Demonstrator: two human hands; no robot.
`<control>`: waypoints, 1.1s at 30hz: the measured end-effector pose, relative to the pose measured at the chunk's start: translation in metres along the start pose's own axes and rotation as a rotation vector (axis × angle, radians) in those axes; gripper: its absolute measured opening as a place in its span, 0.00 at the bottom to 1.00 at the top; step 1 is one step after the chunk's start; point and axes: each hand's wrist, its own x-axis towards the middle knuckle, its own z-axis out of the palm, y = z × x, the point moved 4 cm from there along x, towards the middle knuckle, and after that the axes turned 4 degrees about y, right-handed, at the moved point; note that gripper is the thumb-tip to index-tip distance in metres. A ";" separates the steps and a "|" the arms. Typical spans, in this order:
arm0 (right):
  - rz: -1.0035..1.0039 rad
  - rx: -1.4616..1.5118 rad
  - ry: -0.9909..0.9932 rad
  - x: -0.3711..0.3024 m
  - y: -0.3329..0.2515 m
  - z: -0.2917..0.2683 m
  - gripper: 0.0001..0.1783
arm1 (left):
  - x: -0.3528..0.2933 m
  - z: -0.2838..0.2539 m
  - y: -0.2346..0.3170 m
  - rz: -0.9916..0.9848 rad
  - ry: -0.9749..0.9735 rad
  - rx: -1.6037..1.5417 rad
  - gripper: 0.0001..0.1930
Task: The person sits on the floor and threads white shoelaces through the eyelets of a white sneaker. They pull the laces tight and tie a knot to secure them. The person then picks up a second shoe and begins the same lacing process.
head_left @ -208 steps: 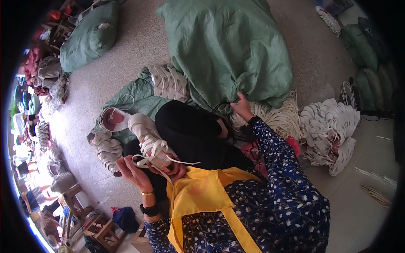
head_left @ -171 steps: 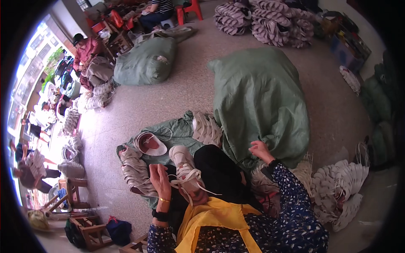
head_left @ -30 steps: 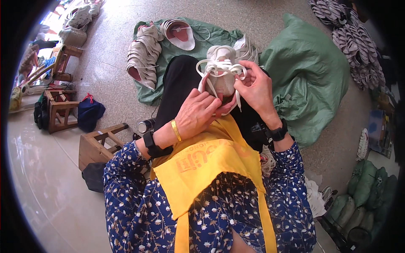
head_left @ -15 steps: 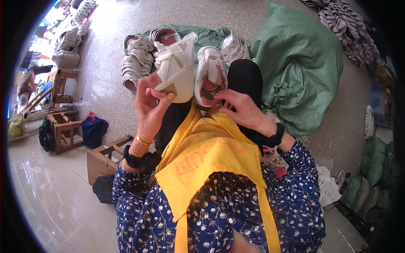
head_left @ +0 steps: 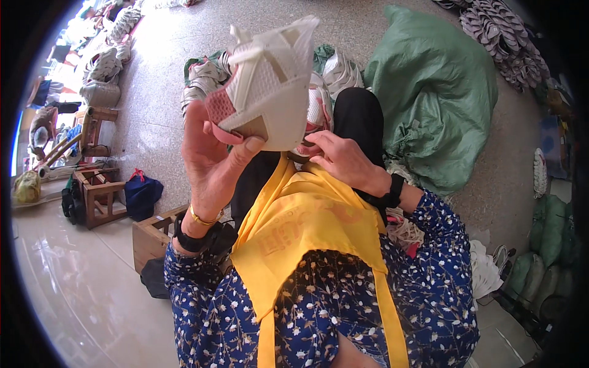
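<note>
My left hand (head_left: 211, 150) pinches a white mesh shoe upper (head_left: 273, 86) by its heel end, thumb on the outside. Pink lining and beige patches show on this upper, which is held up close to the camera. Behind it, partly hidden, a second white and pink shoe upper (head_left: 318, 109) rests above my lap. My right hand (head_left: 351, 161) has its fingers bent and closed at the near end of that second upper, seemingly on its edge. A yellow apron (head_left: 307, 230) covers my lap just below both hands.
Stacked white uppers (head_left: 342, 72) lie on the floor ahead, with more at left. A large green sack (head_left: 432, 98) stands to the right. Far right are bundled uppers (head_left: 503, 40) and green rolled sacks (head_left: 550, 227). Wooden stools (head_left: 101, 199) stand at left.
My left hand has raised its shoe upper closer to the camera and slightly right, so it now covers more of the second upper. My right hand stays near the second upper's end.
</note>
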 end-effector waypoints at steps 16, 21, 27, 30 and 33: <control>0.103 0.046 -0.172 -0.006 0.022 0.020 0.14 | 0.047 0.071 0.038 0.280 -0.413 -0.030 0.39; 0.079 -0.254 -0.077 0.001 -0.011 -0.009 0.15 | 0.060 0.077 0.044 0.292 -0.352 0.004 0.33; 0.033 -0.321 -0.093 0.003 -0.013 -0.024 0.16 | 0.091 0.076 0.043 0.309 -0.272 -0.056 0.26; 0.032 -0.367 -0.102 0.018 -0.011 -0.022 0.16 | 0.082 0.098 0.057 0.344 -0.325 -0.134 0.23; -0.043 -0.405 -0.079 0.029 -0.013 -0.020 0.14 | 0.082 0.113 0.066 0.431 -0.350 -0.119 0.21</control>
